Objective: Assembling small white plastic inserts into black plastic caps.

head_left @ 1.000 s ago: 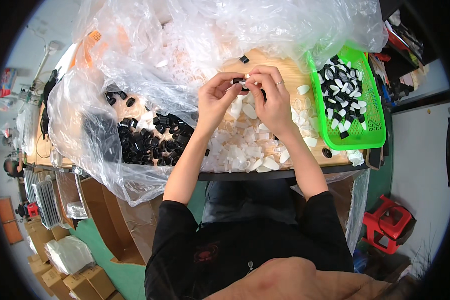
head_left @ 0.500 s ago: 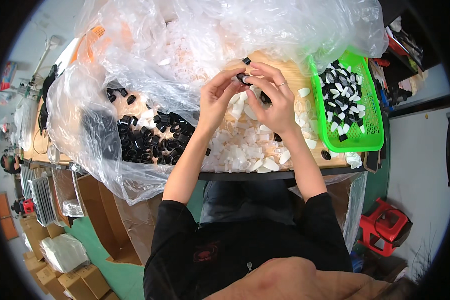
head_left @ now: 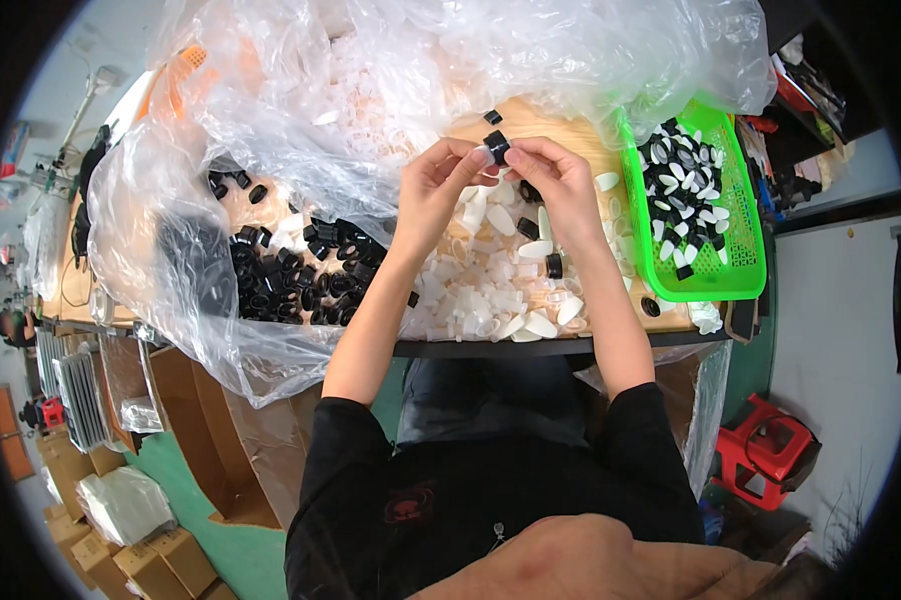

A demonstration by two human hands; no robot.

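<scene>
Above the middle of the table, my left hand (head_left: 435, 190) and my right hand (head_left: 559, 182) meet with fingertips pinched. Between them is a small black plastic cap (head_left: 497, 147), gripped from both sides. A bit of white shows at the left fingertips, too small to make out. Below my hands lies a loose heap of white and clear plastic pieces (head_left: 471, 300), with a few black caps among them. To the left, many more black caps (head_left: 306, 275) are piled on clear plastic film. One black piece (head_left: 493, 117) rests just beyond my fingers.
A green plastic basket (head_left: 711, 294) at the right contains mixed black and white pieces. Crumpled clear plastic bags (head_left: 531, 45) cover the far side, with an orange basket (head_left: 176, 80) at far left. Cardboard boxes (head_left: 216, 440) stand below left, a red stool (head_left: 766, 450) below right.
Both hands have shifted and the black cap has been turned, now showing more of its side. My right fingers, spread above it before, are now curled in and pinching it.
</scene>
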